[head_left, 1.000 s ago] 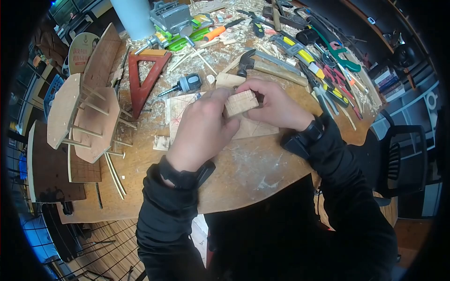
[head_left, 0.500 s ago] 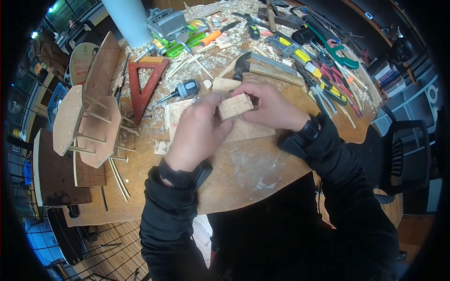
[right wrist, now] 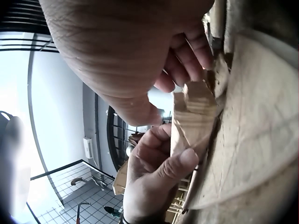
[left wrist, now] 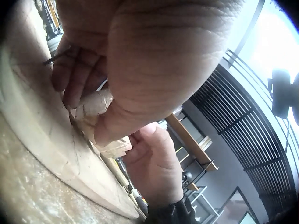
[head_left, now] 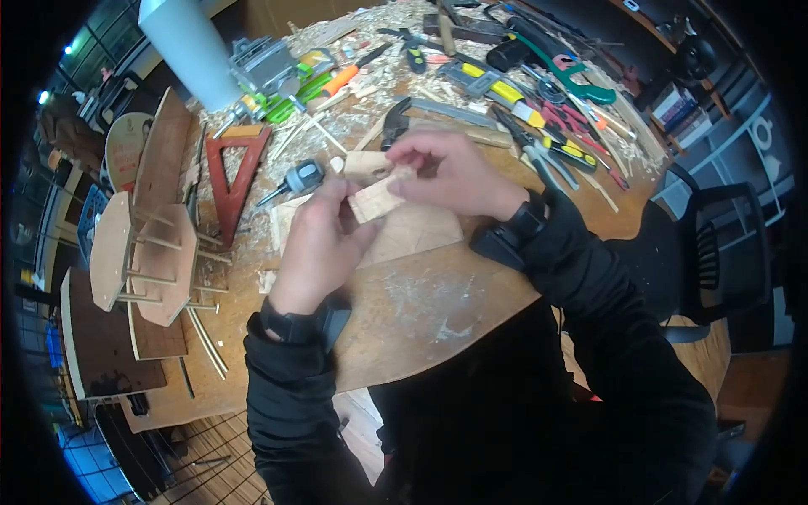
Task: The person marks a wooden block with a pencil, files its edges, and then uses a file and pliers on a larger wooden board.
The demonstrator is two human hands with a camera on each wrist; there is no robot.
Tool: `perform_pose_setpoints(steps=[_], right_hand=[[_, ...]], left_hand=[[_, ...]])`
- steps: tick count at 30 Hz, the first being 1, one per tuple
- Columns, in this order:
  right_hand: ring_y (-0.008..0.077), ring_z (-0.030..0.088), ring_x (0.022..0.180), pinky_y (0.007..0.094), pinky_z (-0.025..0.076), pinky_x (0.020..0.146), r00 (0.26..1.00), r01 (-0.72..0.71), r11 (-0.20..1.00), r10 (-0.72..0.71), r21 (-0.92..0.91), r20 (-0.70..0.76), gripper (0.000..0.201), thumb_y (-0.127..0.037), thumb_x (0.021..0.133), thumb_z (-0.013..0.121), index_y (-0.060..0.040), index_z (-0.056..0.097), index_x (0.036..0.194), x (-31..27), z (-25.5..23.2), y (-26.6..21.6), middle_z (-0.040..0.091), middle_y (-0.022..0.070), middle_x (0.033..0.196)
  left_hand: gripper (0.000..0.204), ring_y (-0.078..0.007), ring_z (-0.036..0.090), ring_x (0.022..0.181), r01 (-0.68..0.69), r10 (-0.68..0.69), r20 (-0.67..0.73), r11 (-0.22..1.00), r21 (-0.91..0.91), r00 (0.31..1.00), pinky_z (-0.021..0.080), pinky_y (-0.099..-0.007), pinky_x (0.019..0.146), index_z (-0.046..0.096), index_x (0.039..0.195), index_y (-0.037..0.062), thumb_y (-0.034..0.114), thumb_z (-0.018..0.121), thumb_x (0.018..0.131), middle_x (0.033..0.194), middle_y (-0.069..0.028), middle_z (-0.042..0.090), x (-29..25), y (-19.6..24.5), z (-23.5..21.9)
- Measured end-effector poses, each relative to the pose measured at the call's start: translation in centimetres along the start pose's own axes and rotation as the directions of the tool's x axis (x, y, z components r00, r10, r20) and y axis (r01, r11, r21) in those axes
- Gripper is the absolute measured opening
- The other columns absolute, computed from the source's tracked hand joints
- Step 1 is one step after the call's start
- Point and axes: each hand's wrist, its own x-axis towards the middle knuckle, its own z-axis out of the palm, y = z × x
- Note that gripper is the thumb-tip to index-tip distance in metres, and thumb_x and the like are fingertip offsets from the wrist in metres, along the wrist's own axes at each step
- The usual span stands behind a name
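"Where's the block (head_left: 376, 200)?"
"Over the board (head_left: 412, 237) by the desk (head_left: 421, 311)'s near edge, pinched by the left hand (head_left: 316, 251); whether the right hand (head_left: 454, 178) grips is unclear."
"Both ends are best supported."

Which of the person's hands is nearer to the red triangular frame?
Left. In the head view, the left hand sits below and right of the red triangular frame; the right hand is farther right.

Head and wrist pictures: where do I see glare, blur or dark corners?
Head view: black rounded corners, and the wooden block looks soft; left wrist view: white glare at upper right; right wrist view: white glare at left, the near right hand shaded, the block's grain clearer.
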Motion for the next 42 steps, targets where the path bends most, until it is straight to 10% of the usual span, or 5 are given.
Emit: perform_pose_setpoints(steps=[6, 14, 24, 35, 42], right_hand=[[0.0077, 0.067, 0.077, 0.0249, 0.054, 0.069, 0.882, -0.065, 0.94, 0.211, 0.335, -0.422, 0.017, -0.016, 0.098, 0.072, -0.0009, 0.076, 0.104, 2.3, -5.5, -2.0, 0.074, 0.0028, 0.088], [0.0147, 0.067, 0.074, 0.0307, 0.053, 0.067, 0.951, -0.298, 0.831, 0.217, -0.469, -0.219, 0.019, -0.016, 0.092, 0.076, 0.0007, 0.073, 0.1, -4.8, -17.7, -1.1, 0.071, 0.0078, 0.082], [0.0197, 0.067, 0.069, 0.0353, 0.054, 0.067, 0.691, -0.686, 0.631, 0.406, -0.364, -0.598, 0.016, -0.013, 0.091, 0.071, -0.0002, 0.075, 0.099, -17.6, -27.5, 3.3, 0.07, 0.0103, 0.078], [0.0413, 0.071, 0.104, 0.0497, 0.056, 0.091, 0.79, -0.59, 0.318, 0.415, -0.742, -0.45, 0.021, -0.017, 0.088, 0.068, -0.0017, 0.072, 0.102, -17.9, -23.5, 4.3, 0.074, 0.0233, 0.106], [0.0412, 0.069, 0.093, 0.0464, 0.054, 0.084, 0.838, -0.501, 0.591, 0.148, -0.632, -0.526, 0.019, -0.012, 0.092, 0.063, 0.0016, 0.068, 0.104, -18.6, -19.7, -0.9, 0.07, 0.0225, 0.095]], left_hand=[[0.035, -0.0099, 0.067, 0.096, 0.06, -0.061, 0.025, 0.998, 0.035, 0.998, 0.055, -0.0269, 0.083, 0.059, 0.117, -0.0015, -0.001, 0.08, 0.089, 0.103, -0.0057, 0.072, 0.1, 0.7, -0.2], [0.037, -0.0095, 0.064, 0.087, -0.025, 0.026, -0.01, 0.998, 0.054, 1.0, 0.053, -0.0266, 0.078, 0.06, 0.117, -0.0018, 0.0, 0.082, 0.087, 0.093, -0.0031, 0.069, 0.0, 0.4, -0.1], [0.035, -0.0091, 0.051, 0.069, -0.038, 0.042, -0.054, 0.997, 0.061, 0.998, 0.044, -0.0273, 0.062, 0.065, 0.112, 0.0003, 0.008, 0.085, 0.084, 0.076, 0.0016, 0.056, 0.0, 0.8, 0.1], [0.032, -0.0069, 0.049, 0.069, -0.025, 0.03, -0.057, 0.995, 0.093, 0.998, 0.043, -0.0252, 0.062, 0.066, 0.111, 0.0007, 0.004, 0.083, 0.084, 0.077, 0.0043, 0.056, -0.1, 1.2, 0.1], [0.035, -0.0077, 0.052, 0.071, -0.069, 0.073, -0.107, 0.997, 0.041, 0.992, 0.045, -0.0256, 0.063, 0.07, 0.112, 0.0, 0.01, 0.086, 0.083, 0.079, 0.0029, 0.061, -0.1, 0.7, 0.3]])
